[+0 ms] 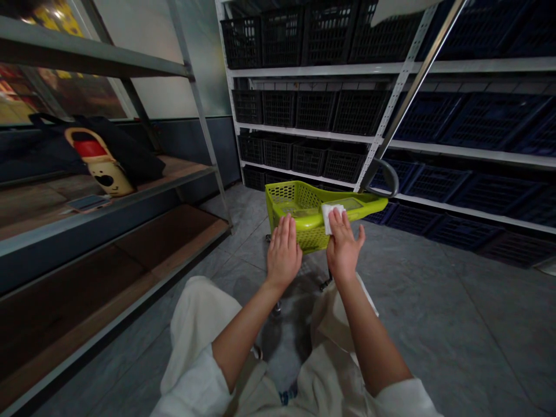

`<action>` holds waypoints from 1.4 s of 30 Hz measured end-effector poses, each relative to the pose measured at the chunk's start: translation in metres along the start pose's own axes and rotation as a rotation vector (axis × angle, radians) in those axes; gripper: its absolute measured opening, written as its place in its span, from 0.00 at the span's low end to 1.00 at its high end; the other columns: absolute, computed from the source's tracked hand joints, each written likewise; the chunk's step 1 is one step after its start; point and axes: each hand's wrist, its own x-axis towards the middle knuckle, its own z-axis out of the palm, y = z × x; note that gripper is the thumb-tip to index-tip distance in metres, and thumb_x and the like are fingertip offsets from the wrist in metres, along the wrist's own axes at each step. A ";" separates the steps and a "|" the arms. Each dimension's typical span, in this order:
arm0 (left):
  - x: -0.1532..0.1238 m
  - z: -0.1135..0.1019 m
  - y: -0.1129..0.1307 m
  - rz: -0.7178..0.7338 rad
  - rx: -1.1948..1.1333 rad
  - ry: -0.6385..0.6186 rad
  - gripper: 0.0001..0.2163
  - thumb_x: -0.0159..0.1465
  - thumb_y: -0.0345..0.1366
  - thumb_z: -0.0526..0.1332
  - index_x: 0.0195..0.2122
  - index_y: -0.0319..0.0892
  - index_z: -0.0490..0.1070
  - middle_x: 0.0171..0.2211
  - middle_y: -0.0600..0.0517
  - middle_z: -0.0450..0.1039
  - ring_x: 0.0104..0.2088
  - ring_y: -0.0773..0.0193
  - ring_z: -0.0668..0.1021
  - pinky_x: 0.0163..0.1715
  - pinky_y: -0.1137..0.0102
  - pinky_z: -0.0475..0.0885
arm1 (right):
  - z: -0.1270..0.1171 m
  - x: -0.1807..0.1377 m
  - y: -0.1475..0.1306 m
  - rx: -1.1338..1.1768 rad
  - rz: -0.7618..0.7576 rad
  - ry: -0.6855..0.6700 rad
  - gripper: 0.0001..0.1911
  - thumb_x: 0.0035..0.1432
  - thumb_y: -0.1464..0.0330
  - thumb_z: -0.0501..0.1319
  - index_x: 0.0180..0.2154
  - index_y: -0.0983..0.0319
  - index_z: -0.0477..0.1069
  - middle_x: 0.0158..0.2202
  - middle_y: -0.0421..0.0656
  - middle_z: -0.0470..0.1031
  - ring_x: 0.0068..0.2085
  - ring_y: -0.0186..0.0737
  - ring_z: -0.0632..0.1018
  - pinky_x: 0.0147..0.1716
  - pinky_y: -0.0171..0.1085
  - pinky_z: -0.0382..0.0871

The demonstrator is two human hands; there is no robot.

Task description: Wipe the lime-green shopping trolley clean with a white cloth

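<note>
White rack (pixel 313 70), one, loaded with crates: stands beyond our work. Green basket (pixel 309 222), one, perforated: directly ahead of our knees. Left hand (pixel 284 255), ours: fingers straight, laid against the near rim; thumb hidden, so whether it grips we cannot tell. Right hand (pixel 343 249), ours: unclenched, thumb spread, fingers pressing the cloth to the same rim. White cloth (pixel 327 220), one, folded. Step in hand, we judge: wiping the rim. Next move calls for even fingertip pressure, basket steadied.
</note>
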 end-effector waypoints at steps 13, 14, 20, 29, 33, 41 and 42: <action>0.000 -0.001 -0.003 0.007 0.011 -0.005 0.36 0.66 0.27 0.52 0.72 0.34 0.35 0.71 0.36 0.49 0.72 0.51 0.50 0.68 0.54 0.56 | 0.003 -0.004 -0.014 0.081 -0.114 -0.055 0.36 0.61 0.77 0.47 0.69 0.53 0.52 0.68 0.42 0.63 0.70 0.40 0.61 0.68 0.55 0.39; 0.000 -0.001 -0.003 0.006 0.014 -0.005 0.37 0.66 0.27 0.53 0.72 0.34 0.35 0.71 0.37 0.49 0.72 0.52 0.51 0.68 0.54 0.56 | 0.004 -0.003 -0.007 0.060 -0.060 -0.027 0.36 0.61 0.77 0.47 0.69 0.53 0.53 0.68 0.43 0.63 0.70 0.41 0.60 0.68 0.56 0.40; -0.001 0.002 0.000 0.004 0.010 -0.003 0.37 0.66 0.28 0.53 0.72 0.33 0.34 0.71 0.35 0.48 0.72 0.51 0.49 0.68 0.53 0.56 | 0.008 -0.007 -0.024 0.042 -0.023 -0.016 0.36 0.61 0.77 0.47 0.69 0.55 0.52 0.68 0.44 0.62 0.71 0.41 0.58 0.68 0.55 0.39; -0.001 0.002 -0.004 0.008 0.000 0.009 0.37 0.66 0.28 0.53 0.72 0.35 0.33 0.71 0.36 0.49 0.72 0.51 0.50 0.68 0.53 0.57 | -0.001 -0.007 -0.017 0.121 -0.184 -0.101 0.34 0.61 0.77 0.47 0.68 0.55 0.55 0.68 0.43 0.63 0.70 0.39 0.60 0.69 0.53 0.38; -0.002 0.004 -0.003 0.003 -0.001 0.017 0.38 0.65 0.27 0.53 0.72 0.35 0.33 0.71 0.36 0.49 0.72 0.51 0.51 0.68 0.53 0.56 | 0.003 -0.005 -0.002 0.046 -0.011 -0.014 0.35 0.60 0.77 0.47 0.68 0.54 0.56 0.68 0.44 0.63 0.70 0.42 0.60 0.68 0.57 0.40; -0.001 0.009 -0.002 -0.010 -0.054 0.038 0.35 0.68 0.33 0.52 0.72 0.36 0.34 0.71 0.37 0.50 0.72 0.52 0.50 0.67 0.53 0.59 | 0.003 -0.013 -0.046 0.125 -0.249 -0.119 0.34 0.62 0.76 0.48 0.69 0.56 0.52 0.69 0.43 0.62 0.71 0.37 0.57 0.69 0.51 0.39; -0.001 0.007 -0.004 -0.003 -0.050 0.033 0.35 0.68 0.32 0.52 0.72 0.36 0.34 0.71 0.37 0.49 0.72 0.52 0.51 0.67 0.53 0.58 | 0.002 -0.012 -0.043 0.128 -0.262 -0.125 0.34 0.62 0.76 0.48 0.69 0.56 0.53 0.68 0.43 0.62 0.71 0.36 0.58 0.69 0.50 0.38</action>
